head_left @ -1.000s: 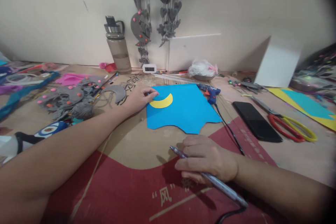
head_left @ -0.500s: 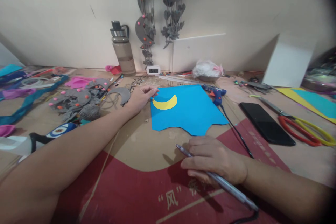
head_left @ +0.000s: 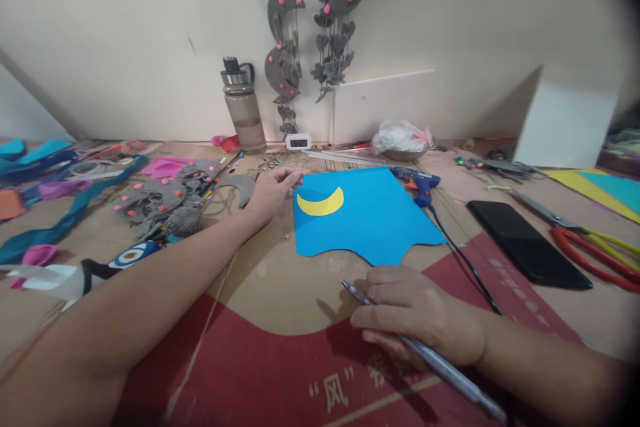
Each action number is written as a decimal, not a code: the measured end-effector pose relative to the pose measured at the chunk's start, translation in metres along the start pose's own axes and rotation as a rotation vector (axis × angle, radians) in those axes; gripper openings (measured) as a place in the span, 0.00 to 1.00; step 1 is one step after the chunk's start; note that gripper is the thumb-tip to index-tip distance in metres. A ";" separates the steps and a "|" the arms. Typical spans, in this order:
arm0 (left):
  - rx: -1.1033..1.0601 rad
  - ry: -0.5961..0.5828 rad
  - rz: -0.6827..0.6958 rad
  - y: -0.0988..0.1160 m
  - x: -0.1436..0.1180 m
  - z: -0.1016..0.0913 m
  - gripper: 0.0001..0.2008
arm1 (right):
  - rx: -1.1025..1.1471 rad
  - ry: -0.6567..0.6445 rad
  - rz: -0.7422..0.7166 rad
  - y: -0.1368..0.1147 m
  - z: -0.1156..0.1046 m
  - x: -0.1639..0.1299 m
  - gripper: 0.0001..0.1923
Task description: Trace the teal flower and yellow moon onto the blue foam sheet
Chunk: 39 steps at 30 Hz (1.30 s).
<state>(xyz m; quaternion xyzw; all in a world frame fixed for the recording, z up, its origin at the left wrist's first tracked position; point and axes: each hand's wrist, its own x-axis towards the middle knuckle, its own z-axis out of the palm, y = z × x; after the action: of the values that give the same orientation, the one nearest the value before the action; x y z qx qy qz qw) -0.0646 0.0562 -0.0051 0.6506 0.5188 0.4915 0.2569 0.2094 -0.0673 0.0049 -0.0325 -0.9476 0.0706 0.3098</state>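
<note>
A blue felt sheet (head_left: pixel 360 227), its lower edge cut in curves, lies flat on the cardboard. On its upper left part rests a yellow crescent (head_left: pixel 323 203). My left hand (head_left: pixel 273 193) is at the sheet's upper left corner, thumb and fingers pinched together on it; the fingertips are partly hidden. Below the sheet, my right hand (head_left: pixel 420 313) grips a slim, shiny pen (head_left: pixel 445 367). The pen's tip points up and left, apart from the sheet, and its shadow falls on the cardboard.
Right of the sheet are a blue glue gun (head_left: pixel 424 187) with a black cord, a phone (head_left: pixel 525 243) and scissors (head_left: pixel 595 240). Grey felt pieces (head_left: pixel 160 197) lie to the left. A water bottle (head_left: pixel 245 113) and small clock (head_left: pixel 299 142) stand by the wall.
The whole view has shifted slightly, so everything appears a little lower and further right. My hands, the sheet and the crescent keep nearly the same places relative to each other.
</note>
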 end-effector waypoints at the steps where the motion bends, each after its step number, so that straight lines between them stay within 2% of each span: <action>1: 0.021 0.012 0.010 0.001 0.002 -0.002 0.16 | -0.005 -0.008 0.006 0.000 0.000 0.000 0.09; 4: 0.105 0.046 0.027 0.004 0.011 -0.010 0.17 | -0.022 -0.014 0.008 0.000 0.000 -0.001 0.09; 7: 0.234 0.026 0.009 0.007 0.021 -0.028 0.17 | -0.037 0.000 -0.005 -0.001 -0.001 -0.001 0.08; 12: 0.517 -0.179 -0.057 0.013 0.030 -0.064 0.09 | -0.050 0.001 -0.010 -0.001 0.000 -0.002 0.07; 15: 0.639 -0.321 -0.090 0.010 0.029 -0.075 0.09 | -0.036 0.010 -0.013 -0.001 0.000 -0.003 0.08; 20: 0.734 -0.457 -0.087 -0.002 0.026 -0.072 0.13 | -0.036 0.006 0.006 0.002 0.005 -0.006 0.07; 26: 0.754 -0.539 -0.131 -0.001 0.027 -0.071 0.08 | -0.028 0.024 0.025 0.004 0.008 -0.008 0.08; 30: 0.735 -0.541 -0.165 0.001 0.025 -0.071 0.09 | -0.003 0.016 0.027 0.003 0.006 -0.006 0.07; 35: 0.679 -0.507 -0.191 -0.001 0.026 -0.070 0.14 | 0.018 0.000 0.034 0.002 0.005 -0.005 0.07; 39: 0.580 -0.543 -0.232 0.004 0.025 -0.072 0.14 | 0.023 -0.011 0.045 0.002 0.004 -0.006 0.06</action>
<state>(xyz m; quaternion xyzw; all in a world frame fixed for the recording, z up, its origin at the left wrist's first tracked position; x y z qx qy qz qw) -0.1281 0.0651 0.0352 0.7393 0.6191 0.1029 0.2442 0.2115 -0.0661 -0.0022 -0.0496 -0.9475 0.0886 0.3031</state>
